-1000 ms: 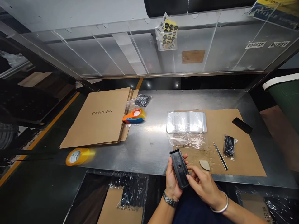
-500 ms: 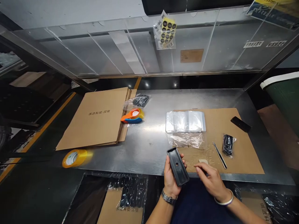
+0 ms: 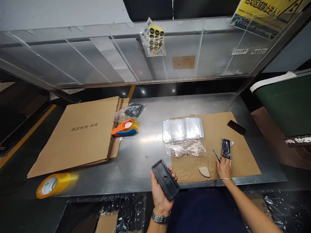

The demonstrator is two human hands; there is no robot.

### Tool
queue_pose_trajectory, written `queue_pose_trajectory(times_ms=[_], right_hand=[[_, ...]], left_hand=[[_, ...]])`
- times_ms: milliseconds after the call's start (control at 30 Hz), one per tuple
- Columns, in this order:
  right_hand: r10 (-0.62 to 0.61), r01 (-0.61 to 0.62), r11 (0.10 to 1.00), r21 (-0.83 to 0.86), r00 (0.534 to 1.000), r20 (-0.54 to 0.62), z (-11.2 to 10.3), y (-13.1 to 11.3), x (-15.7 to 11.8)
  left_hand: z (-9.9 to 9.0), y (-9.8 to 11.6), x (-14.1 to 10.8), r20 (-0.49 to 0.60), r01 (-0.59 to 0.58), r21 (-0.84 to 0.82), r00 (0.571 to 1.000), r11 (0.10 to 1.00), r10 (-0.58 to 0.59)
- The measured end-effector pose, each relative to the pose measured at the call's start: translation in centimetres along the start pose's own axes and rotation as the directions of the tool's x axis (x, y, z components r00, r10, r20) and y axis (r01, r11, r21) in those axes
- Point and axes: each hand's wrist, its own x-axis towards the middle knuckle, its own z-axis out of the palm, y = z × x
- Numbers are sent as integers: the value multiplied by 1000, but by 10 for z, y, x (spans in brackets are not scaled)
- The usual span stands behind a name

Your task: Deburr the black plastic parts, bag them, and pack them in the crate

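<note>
My left hand (image 3: 162, 191) is wrapped round a long black plastic case (image 3: 165, 179), hollow side up, with a small round hole in its floor. It is held tilted over the table's front edge. To the right, my right hand (image 3: 224, 169) reaches down to the cardboard, its bent fingers over the lower end of a slim pointed metal tool (image 3: 215, 154). Whether that is tweezers or a knife I cannot tell. Touching or very near the fingertips is a black piece in clear plastic wrap (image 3: 226, 148). A pale rounded scrap (image 3: 204, 171) lies to the left.
Clear plastic bags (image 3: 182, 130) lie on the cardboard sheet (image 3: 239, 161); a black bar (image 3: 236, 127) lies at its right. Flattened cartons (image 3: 73, 139), an orange-blue tape dispenser (image 3: 125, 127) and a yellow tape roll (image 3: 50, 185) are on the left. A clear rack (image 3: 97, 61) spans the back.
My right hand has moved from beside the case, away to the right, onto the slim tool, uncovering the pale scrap. My left hand still holds the case. The camera view has turned right.
</note>
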Motion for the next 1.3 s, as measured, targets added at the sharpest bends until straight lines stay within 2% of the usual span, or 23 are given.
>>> queue_pose_trajectory(times_ms=[133,233,300,400,433,467,533,567,600,667,767,867,1000,1300], right_hand=[[-19,16,999,37,998,67,3,8,13],[-51,34,990,139,991,127,-6,3,16],[-90,49,971,233,982,166,-23,-8,13],[-223,105,904,414,943,247,-72,-38,-4],[-296,125,859,497,913,282,-93,-52,-12],[-392,86,757,648,853,344,-114,-66,-20],[-569,72,617,784,729,381,-153,-95,-36],[-636,93,590,802,665,391,-168,-107,-42],[-675,134,589,797,623,394,-181,-118,-47],[-717,265,613,744,581,384,-195,-133,-52],[-745,429,631,646,567,351,-199,-145,-54],[-736,467,666,582,537,412,-195,-152,-53],[-721,429,692,581,466,513,-195,-159,-54],[-690,324,722,612,399,604,-204,-171,-53]], left_hand=[[10,-4,0,53,18,10,998,1000,-19],[18,-4,1,82,0,7,997,1000,0],[25,-2,0,101,-38,-1,994,999,37],[34,3,-2,117,-96,-11,988,995,97],[37,4,-3,114,-114,-12,987,993,115],[40,5,-3,111,-128,-12,985,992,129],[44,5,-4,111,-173,-10,979,985,173],[46,5,-5,115,-199,-8,973,980,198],[47,5,-5,119,-222,-7,968,975,221],[49,4,-5,121,-260,-10,958,966,259],[49,5,-7,111,-299,-17,948,954,299],[49,7,-9,97,-352,-14,931,936,352],[49,10,-13,84,-420,-14,904,908,419],[46,11,-17,86,-485,-15,871,874,485]])
